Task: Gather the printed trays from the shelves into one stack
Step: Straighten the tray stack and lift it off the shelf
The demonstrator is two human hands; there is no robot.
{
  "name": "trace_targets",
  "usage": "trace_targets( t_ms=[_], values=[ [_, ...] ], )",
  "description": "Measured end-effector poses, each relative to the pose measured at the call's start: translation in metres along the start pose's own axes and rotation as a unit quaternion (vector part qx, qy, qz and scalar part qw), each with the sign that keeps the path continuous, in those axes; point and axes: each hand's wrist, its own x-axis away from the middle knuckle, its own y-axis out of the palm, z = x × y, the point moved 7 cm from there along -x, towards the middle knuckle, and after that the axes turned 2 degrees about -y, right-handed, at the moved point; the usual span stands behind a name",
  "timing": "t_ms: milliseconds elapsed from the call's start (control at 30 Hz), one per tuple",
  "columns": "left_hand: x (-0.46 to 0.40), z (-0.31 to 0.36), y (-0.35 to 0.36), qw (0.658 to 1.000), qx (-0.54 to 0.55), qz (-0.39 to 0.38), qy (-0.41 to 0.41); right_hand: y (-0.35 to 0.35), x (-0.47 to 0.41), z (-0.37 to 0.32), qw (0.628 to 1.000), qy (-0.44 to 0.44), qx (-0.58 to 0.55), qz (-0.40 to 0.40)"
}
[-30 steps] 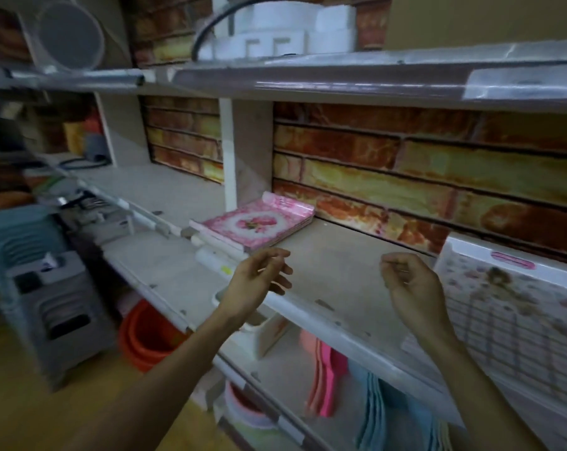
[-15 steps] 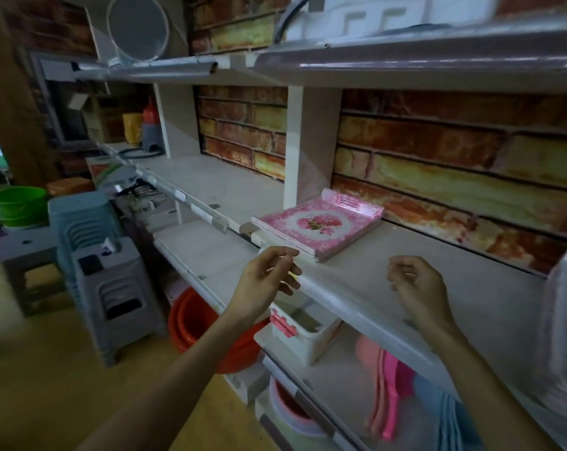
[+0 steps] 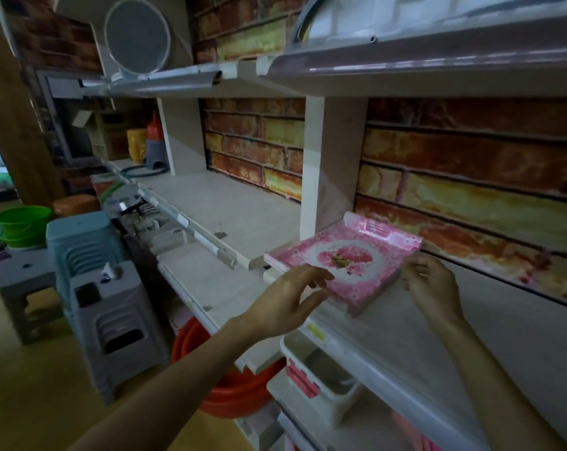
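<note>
Nearby, white upright [image 3: 318, 164] flanks pink tray [image 3: 344, 258] (hands [image 3: 288, 297] close).

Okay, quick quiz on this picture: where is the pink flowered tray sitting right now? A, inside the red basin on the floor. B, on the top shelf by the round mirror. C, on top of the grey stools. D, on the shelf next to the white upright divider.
D: the pink flowered tray lies flat on the shelf, its far corner beside the white upright divider, with both hands near its front edge.

Count: one stack of pink floral printed plastic trays [image 3: 347, 262]; two bare hands, left [image 3: 288, 301], right [image 3: 433, 289]; two stacks of grey plastic stools [image 3: 112, 320].
</note>
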Motion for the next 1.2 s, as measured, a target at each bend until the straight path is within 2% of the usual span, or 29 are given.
trace_targets(
  t_ms=[167, 300, 467, 667, 800, 900, 1000, 1100, 1200],
  values=[
    [-0.025, -0.019, 0.024, 0.975, -0.157, -0.04, 0.151, 0.013, -0.032, 0.009, 0.999, 0.041, 0.017, 0.011],
    [-0.037, -0.036, 0.045, 0.952, -0.21, -0.078, 0.21, 0.016, -0.051, 0.028, 0.998, 0.067, 0.015, 0.015],
    [-0.039, -0.059, 0.075, 0.924, -0.242, -0.122, 0.269, 0.014, -0.059, 0.043, 0.996, 0.077, 0.028, 0.029],
    [-0.039, -0.07, 0.086, 0.915, -0.22, -0.113, 0.319, 0.012, -0.058, 0.055, 0.988, 0.123, 0.07, 0.057],
    [-0.047, -0.067, 0.082, 0.906, -0.211, -0.102, 0.353, 0.023, -0.064, 0.078, 0.982, 0.169, 0.071, 0.036],
    [-0.062, -0.058, 0.068, 0.906, -0.198, -0.069, 0.367, 0.034, -0.062, 0.077, 0.973, 0.226, -0.025, 0.038],
    [-0.078, -0.05, 0.054, 0.905, -0.191, -0.039, 0.378, 0.056, -0.064, 0.071, 0.943, 0.289, -0.165, 0.02],
    [-0.089, -0.044, 0.045, 0.903, -0.182, -0.027, 0.387, 0.08, -0.072, 0.066, 0.913, 0.308, -0.263, -0.039],
    [-0.092, -0.042, 0.044, 0.896, -0.18, -0.033, 0.405, 0.09, -0.089, 0.082, 0.911, 0.317, -0.26, -0.055]
  ],
)
